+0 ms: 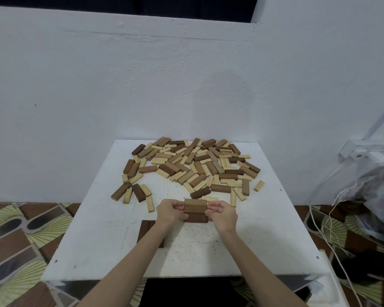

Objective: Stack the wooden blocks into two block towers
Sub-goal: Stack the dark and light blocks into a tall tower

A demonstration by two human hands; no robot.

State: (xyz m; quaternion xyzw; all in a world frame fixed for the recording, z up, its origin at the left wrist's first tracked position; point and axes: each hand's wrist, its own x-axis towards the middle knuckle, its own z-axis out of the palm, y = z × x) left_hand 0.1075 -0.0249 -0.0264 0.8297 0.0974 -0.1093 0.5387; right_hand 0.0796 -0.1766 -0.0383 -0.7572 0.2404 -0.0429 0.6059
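Note:
A row of brown wooden blocks (195, 207) lies side by side at the middle of the white table (93, 247), on top of a darker block (196, 218). My left hand (170, 210) grips the left ends of these blocks and my right hand (222, 212) grips the right ends, fingers curled round them. Dark blocks (145, 231) lie flat beside my left forearm, partly hidden by it. A big loose heap of light and dark blocks (191, 167) spreads over the far half of the table.
A white wall stands right behind the table. White cables (328, 235) and a plastic bag (377, 196) lie on the patterned floor to the right. A wall socket (364, 151) sits at the right.

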